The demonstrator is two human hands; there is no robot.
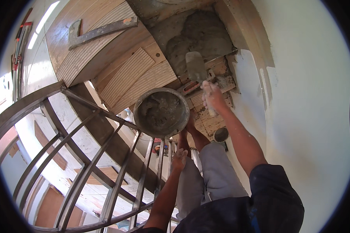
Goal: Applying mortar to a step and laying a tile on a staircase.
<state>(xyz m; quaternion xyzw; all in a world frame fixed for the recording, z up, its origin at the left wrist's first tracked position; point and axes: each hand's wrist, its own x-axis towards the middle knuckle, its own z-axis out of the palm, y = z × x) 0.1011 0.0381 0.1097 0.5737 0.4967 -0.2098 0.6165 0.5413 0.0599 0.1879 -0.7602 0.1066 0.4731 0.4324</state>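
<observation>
My right hand (213, 94) is closed on the handle of a cement-smeared trowel (196, 66), whose flat blade is over the edge of a patch of wet grey mortar (198, 35). A second tool with a red handle (191, 87) lies just beyond my hand on the step below the patch. My left hand (179, 157), coated in grey cement, hangs beside my left leg with loosely bent fingers apart and nothing visible in them. A round tub of grey mortar (162, 112) stands above my left hand, near my bare feet. A small dark bucket (221, 134) is beside my right leg.
A curved metal railing (58, 124) borders the left, above a lower floor. Wooden-toned stair treads (128, 77) rise at upper left, with a metal square (101, 31) lying on them. Long tools (19, 58) lean at far left. A pale wall (307, 116) fills the right.
</observation>
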